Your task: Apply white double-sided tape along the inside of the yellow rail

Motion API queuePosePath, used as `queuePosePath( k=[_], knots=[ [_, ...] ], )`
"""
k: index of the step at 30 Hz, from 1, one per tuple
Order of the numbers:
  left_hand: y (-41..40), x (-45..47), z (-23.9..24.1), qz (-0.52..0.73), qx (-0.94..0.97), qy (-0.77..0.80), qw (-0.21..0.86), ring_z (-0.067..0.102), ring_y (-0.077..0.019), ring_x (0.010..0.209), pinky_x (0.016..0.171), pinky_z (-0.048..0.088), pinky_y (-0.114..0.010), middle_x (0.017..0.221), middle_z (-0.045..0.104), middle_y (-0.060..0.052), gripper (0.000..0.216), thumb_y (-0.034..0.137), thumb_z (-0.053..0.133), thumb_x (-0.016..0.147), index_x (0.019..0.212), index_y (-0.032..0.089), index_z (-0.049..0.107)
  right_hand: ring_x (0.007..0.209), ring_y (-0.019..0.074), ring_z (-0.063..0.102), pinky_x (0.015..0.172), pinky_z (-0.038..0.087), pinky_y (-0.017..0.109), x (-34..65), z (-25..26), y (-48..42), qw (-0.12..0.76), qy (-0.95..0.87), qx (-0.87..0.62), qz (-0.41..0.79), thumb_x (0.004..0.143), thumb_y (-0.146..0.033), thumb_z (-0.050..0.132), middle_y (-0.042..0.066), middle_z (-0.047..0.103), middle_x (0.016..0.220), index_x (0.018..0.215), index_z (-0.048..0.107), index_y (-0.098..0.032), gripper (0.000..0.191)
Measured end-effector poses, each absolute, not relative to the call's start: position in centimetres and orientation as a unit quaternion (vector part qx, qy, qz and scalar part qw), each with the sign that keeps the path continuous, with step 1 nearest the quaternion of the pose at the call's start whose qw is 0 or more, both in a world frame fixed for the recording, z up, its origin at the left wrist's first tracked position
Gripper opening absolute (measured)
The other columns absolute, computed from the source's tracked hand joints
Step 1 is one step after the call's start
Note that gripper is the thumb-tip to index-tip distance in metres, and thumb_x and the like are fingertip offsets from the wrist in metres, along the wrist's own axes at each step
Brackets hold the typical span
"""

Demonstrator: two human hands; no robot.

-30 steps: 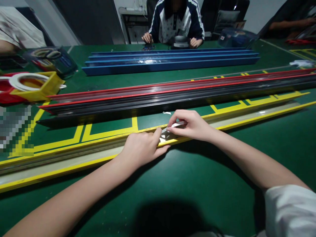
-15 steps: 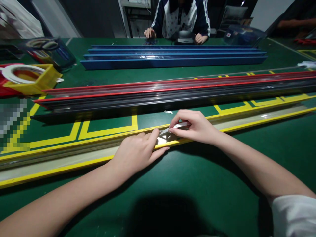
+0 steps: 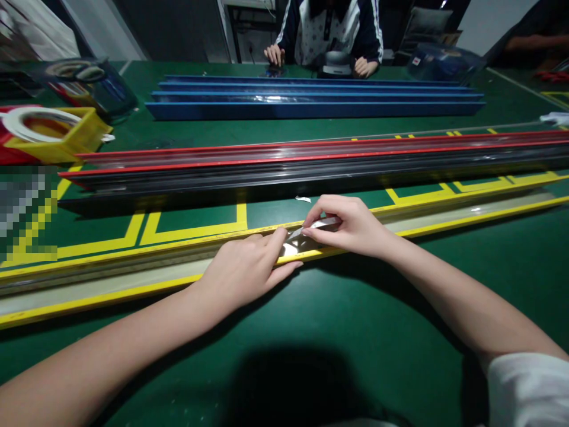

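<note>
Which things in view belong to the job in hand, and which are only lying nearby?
Seemingly part of the job:
- yellow-edged channel, with the left hand on it
- thin pale strip, held by the right hand

Apparently just lying nearby:
- blue channels
- red-edged channel
- black channel
- yellow bin
- white scrap

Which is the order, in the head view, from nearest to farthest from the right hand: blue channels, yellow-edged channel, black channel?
1. Yellow-edged channel: directly under the right hand.
2. Black channel: just beyond the hand.
3. Blue channels: farthest back, well behind the black one.
</note>
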State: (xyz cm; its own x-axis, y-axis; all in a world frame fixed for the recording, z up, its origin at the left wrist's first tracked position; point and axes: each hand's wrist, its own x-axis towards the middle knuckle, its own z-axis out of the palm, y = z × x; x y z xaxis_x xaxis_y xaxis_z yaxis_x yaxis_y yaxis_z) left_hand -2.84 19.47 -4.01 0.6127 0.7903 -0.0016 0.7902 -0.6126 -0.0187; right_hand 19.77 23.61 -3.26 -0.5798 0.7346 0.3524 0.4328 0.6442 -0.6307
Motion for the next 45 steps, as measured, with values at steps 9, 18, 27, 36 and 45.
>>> queuePosePath(
  k=[9, 18, 27, 36, 45],
  knots=[
    [19.55, -2.78, -3.97, 0.015, -0.898, -0.44, -0.018, 0.07, -0.0264, 0.085, 0.056, 0.046, -0.029, 0.1, 0.071, -0.008, 0.041, 0.055, 0.034, 0.096, 0.115, 0.02, 0.044, 0.074, 0.0123, 0.061, 0.067, 0.044, 0.023, 19.73, -3.43, 23.69, 0.306, -0.856, -0.339, 0.242, 0.081, -0.022, 0.066, 0.002, 0.068, 0.082, 0.085, 0.067, -0.017, 0.006],
    [19.73, -2.85, -3.92, 0.018, -0.901, -0.431, -0.04, 0.07, -0.0265, 0.085, 0.057, 0.047, -0.031, 0.1, 0.071, -0.007, 0.04, 0.054, 0.033, 0.096, 0.117, 0.021, 0.043, 0.074, 0.0128, 0.061, 0.066, 0.044, 0.023, 19.72, -3.33, 23.68, 0.302, -0.856, -0.342, 0.243, 0.082, -0.023, 0.065, 0.002, 0.068, 0.082, 0.084, 0.067, -0.017, 0.006],
    [19.8, -2.9, -3.89, 0.019, -0.903, -0.425, -0.06, 0.069, -0.0262, 0.091, 0.062, 0.049, -0.03, 0.105, 0.07, -0.008, 0.042, 0.053, 0.032, 0.097, 0.122, 0.021, 0.04, 0.074, 0.0133, 0.061, 0.067, 0.044, 0.024, 19.76, -3.43, 23.71, 0.299, -0.859, -0.34, 0.238, 0.082, -0.023, 0.065, 0.003, 0.068, 0.082, 0.084, 0.067, -0.017, 0.007],
    [19.93, -2.92, -3.8, 0.024, -0.907, -0.413, -0.079, 0.069, -0.026, 0.09, 0.065, 0.05, -0.033, 0.105, 0.07, -0.008, 0.04, 0.051, 0.03, 0.098, 0.122, 0.021, 0.04, 0.074, 0.0132, 0.061, 0.067, 0.044, 0.024, 19.79, -3.41, 23.7, 0.299, -0.86, -0.34, 0.234, 0.082, -0.024, 0.065, 0.002, 0.068, 0.082, 0.084, 0.066, -0.017, 0.007],
    [19.99, -2.9, -3.71, 0.031, -0.907, -0.411, -0.087, 0.068, -0.0275, 0.093, 0.068, 0.052, -0.036, 0.105, 0.069, -0.009, 0.04, 0.05, 0.028, 0.098, 0.123, 0.02, 0.039, 0.075, 0.0131, 0.061, 0.067, 0.044, 0.024, 19.74, -3.29, 23.68, 0.297, -0.861, -0.34, 0.233, 0.082, -0.023, 0.065, 0.002, 0.068, 0.082, 0.084, 0.066, -0.017, 0.007]
  ],
)
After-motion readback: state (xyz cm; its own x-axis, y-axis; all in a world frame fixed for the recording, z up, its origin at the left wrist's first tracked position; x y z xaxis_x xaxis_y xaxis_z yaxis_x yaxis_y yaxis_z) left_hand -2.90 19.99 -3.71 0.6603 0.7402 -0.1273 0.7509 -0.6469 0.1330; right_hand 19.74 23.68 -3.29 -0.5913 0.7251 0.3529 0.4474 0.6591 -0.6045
